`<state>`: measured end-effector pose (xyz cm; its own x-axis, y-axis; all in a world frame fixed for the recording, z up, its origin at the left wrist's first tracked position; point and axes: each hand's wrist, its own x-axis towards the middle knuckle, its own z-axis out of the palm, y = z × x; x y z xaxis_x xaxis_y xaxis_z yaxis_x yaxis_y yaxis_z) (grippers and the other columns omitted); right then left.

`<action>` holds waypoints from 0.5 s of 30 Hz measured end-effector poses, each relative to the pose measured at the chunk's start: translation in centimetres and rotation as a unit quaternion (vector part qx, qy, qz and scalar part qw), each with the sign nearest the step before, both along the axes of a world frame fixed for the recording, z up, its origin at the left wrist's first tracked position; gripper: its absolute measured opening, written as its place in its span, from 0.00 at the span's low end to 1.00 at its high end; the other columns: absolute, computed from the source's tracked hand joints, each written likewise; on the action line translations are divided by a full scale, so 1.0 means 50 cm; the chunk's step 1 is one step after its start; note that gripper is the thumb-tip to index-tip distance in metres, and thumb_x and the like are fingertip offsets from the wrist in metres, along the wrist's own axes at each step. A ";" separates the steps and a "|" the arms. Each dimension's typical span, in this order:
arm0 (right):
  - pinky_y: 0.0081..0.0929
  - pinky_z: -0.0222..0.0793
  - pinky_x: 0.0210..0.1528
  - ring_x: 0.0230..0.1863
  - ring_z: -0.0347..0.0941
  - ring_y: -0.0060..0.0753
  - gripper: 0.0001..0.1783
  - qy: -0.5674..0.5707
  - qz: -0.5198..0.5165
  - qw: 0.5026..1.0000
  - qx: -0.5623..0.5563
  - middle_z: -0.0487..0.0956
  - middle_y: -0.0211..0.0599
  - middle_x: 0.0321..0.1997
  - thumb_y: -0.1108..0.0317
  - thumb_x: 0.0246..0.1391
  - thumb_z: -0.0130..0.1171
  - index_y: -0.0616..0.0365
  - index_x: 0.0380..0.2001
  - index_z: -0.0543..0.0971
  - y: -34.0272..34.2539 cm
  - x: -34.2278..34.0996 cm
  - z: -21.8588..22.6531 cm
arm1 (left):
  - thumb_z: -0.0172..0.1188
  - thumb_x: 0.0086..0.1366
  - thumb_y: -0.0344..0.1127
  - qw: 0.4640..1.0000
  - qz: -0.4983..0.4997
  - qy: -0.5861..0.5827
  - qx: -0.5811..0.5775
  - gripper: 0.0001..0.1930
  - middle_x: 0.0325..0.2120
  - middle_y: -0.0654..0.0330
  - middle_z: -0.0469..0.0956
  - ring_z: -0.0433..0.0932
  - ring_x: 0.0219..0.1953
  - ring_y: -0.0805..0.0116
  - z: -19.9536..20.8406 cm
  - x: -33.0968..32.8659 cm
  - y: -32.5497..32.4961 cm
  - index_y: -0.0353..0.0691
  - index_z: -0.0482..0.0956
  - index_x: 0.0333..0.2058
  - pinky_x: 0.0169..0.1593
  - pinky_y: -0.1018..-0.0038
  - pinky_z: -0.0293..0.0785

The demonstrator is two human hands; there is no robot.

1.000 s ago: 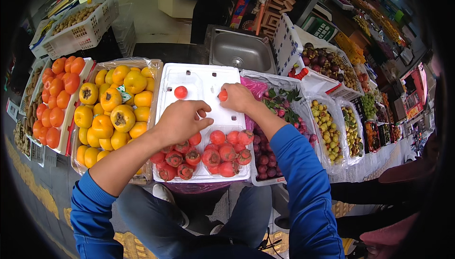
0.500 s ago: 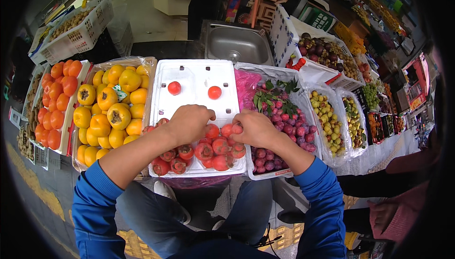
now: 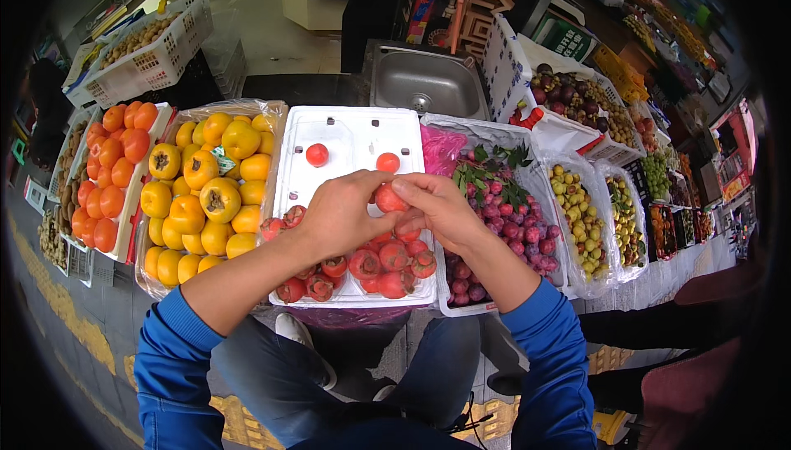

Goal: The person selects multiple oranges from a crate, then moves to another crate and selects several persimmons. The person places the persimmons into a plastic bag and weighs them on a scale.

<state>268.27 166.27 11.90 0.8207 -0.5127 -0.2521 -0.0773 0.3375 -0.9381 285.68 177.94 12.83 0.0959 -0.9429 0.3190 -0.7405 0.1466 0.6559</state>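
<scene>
White foam tray (image 3: 350, 138) sits mid-row, w/ box of yellow fruit (image 3: 278, 124) on its L & crate of purple fruit (image 3: 482, 132) on its R. Near half of tray: bunched red fruits (image 3: 381, 264), partly hidden by the hands. L hand (image 3: 348, 209) & R hand (image 3: 447, 207) meet over tray, toward its R side, fingers closed round one held red fruit (image 3: 390, 198) btwn them; can't tell which bears the weight. It's round, no clear long axis; both hands touch it, neither nearer. On tray's far half, one loose red fruit (image 3: 387, 162) lies just beyond the hands, a second red fruit (image 3: 317, 154) further L
</scene>
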 end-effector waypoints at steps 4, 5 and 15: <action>0.32 0.77 0.37 0.32 0.81 0.33 0.17 0.165 -0.033 0.873 -0.458 0.85 0.43 0.35 0.59 0.52 0.70 0.61 0.38 0.87 -0.031 -0.023 -0.010 | 0.71 0.59 0.43 0.982 0.076 0.092 0.148 0.25 0.35 0.47 0.86 0.86 0.37 0.61 0.000 0.036 -0.003 0.31 0.83 0.49 0.44 0.69 0.81; 0.30 0.76 0.36 0.30 0.80 0.30 0.16 0.182 0.002 0.880 -0.439 0.85 0.40 0.33 0.60 0.53 0.70 0.62 0.38 0.87 -0.034 -0.026 -0.016 | 0.71 0.58 0.45 0.980 0.096 0.060 0.162 0.25 0.34 0.47 0.86 0.86 0.36 0.60 -0.001 0.046 -0.002 0.31 0.83 0.48 0.44 0.68 0.81; 0.44 0.79 0.46 0.39 0.84 0.53 0.26 0.392 0.226 0.717 -0.531 0.86 0.51 0.34 0.45 0.53 0.64 0.62 0.32 0.87 0.002 0.071 -0.036 | 0.71 0.57 0.49 0.977 0.124 -0.038 0.172 0.25 0.30 0.47 0.85 0.86 0.33 0.54 -0.010 0.072 0.009 0.35 0.85 0.46 0.42 0.64 0.81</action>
